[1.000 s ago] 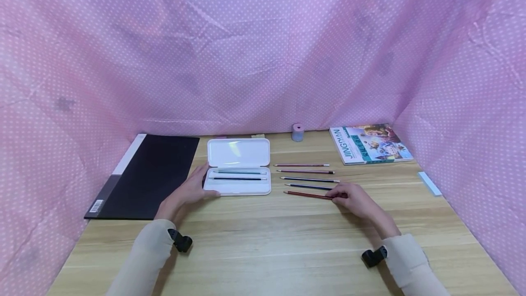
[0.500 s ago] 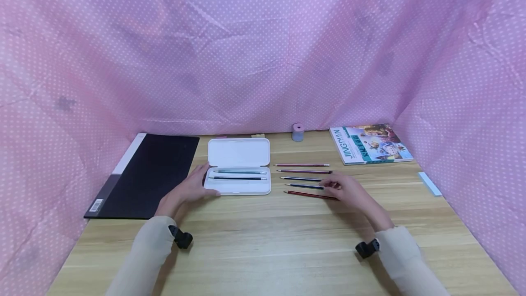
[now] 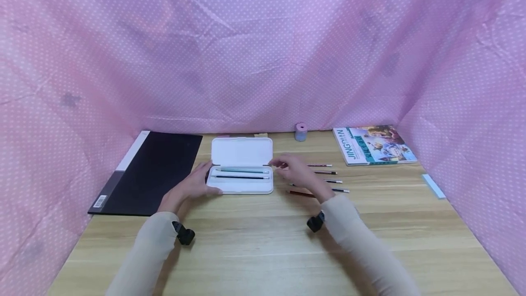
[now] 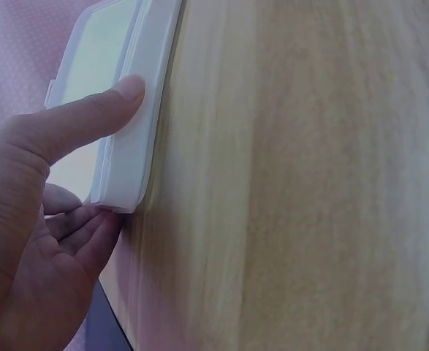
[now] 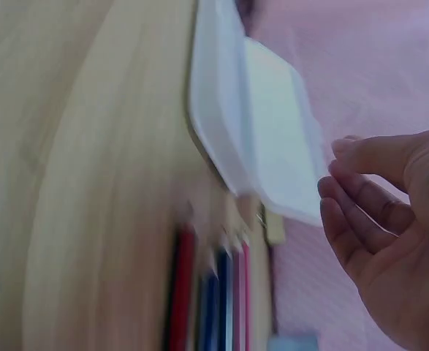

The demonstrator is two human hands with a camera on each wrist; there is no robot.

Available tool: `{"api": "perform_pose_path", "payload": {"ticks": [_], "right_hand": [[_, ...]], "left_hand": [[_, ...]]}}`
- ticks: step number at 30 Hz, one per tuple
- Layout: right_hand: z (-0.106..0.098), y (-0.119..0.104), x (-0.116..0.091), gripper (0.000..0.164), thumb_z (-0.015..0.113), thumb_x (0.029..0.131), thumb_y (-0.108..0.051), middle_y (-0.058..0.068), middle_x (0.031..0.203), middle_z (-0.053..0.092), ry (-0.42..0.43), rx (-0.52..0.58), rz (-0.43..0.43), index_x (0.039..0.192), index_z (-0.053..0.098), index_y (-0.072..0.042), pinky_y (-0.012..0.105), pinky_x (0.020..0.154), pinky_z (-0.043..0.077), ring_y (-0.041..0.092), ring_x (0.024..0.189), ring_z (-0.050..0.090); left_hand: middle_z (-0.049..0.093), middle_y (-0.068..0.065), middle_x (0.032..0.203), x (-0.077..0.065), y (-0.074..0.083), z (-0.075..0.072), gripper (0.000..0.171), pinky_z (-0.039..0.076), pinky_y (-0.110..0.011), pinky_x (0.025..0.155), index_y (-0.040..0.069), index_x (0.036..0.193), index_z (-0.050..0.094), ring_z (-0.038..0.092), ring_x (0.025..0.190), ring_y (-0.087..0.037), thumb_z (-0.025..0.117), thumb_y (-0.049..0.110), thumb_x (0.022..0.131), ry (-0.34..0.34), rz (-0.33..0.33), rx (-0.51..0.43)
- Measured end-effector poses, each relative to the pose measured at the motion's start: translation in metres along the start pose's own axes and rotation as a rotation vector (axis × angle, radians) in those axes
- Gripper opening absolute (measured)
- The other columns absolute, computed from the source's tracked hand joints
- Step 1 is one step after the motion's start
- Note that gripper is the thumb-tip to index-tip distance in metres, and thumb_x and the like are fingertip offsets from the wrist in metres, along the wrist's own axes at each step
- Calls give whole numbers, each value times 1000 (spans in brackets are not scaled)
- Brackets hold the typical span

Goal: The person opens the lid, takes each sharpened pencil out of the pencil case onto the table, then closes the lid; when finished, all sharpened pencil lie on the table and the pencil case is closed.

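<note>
You're steadying white case [image 3: 242, 187] on surface [image 3: 255, 245], its lid [image 3: 241, 151] folding back toward twelve o'clock. Left hand [image 3: 191, 186] gripping case's nine-o'clock end, thumb resting on front edge. Right hand [image 3: 297, 171] hovering near three-o'clock end, fingers loosely curling, apparently holding nothing. Teal pencil [image 3: 242, 171] and dark pencil [image 3: 242, 177] lying inside; loose pencils [image 5: 181, 289] lying beyond, at three o'clock. Empty right hand suggesting you're unloading; next move likely calling for pinching teal pencil's three-o'clock end, left hand bracing case.

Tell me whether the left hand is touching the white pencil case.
Touching. The left wrist view shows the left hand with its thumb resting against the side of the pencil case.
</note>
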State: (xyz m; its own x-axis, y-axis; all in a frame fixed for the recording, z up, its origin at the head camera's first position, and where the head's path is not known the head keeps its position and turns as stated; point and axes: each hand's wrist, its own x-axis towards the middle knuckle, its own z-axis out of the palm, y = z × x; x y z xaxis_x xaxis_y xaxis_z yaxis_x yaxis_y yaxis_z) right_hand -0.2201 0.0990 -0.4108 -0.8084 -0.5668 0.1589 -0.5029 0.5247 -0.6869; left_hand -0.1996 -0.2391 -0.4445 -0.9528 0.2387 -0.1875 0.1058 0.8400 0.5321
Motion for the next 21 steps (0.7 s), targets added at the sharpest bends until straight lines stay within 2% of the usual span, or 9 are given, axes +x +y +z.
{"api": "perform_pose_path", "payload": {"ticks": [5,9,12,16,21], "right_hand": [[25,-5,23,27,60,87,-5,8,112,61,-77,-6,0,114,62,-4,37,91,44,19,105,54],[38,-6,33,28,58,89,-7,5,119,58,-121,-34,58,118,61,-7,34,94,42,18,112,51],[43,-5,37,27,56,90,-6,5,120,58,-118,-37,68,117,61,-7,35,96,41,19,115,50],[46,-4,38,26,56,89,-3,6,115,61,-97,-60,54,114,63,-5,35,95,42,19,110,53],[47,-5,39,28,57,89,-4,5,116,61,-145,-121,89,117,61,-7,33,96,41,16,111,53]], "left_hand": [[21,-18,147,1,0,-1,119,23,-53,105,6,148,12,24,132,-34,76,58,62,-4,4,4],[22,-18,146,1,0,-2,118,24,-54,105,6,148,13,25,132,-34,76,57,62,-7,2,8],[21,-19,146,1,0,-3,118,24,-54,105,6,148,13,24,132,-35,76,58,62,-11,3,12],[20,-19,147,1,0,-3,118,23,-54,105,6,148,13,23,133,-36,75,58,63,-14,6,13],[19,-19,147,0,0,-3,116,23,-54,105,6,148,12,22,133,-36,77,54,64,-14,-2,8]]}}
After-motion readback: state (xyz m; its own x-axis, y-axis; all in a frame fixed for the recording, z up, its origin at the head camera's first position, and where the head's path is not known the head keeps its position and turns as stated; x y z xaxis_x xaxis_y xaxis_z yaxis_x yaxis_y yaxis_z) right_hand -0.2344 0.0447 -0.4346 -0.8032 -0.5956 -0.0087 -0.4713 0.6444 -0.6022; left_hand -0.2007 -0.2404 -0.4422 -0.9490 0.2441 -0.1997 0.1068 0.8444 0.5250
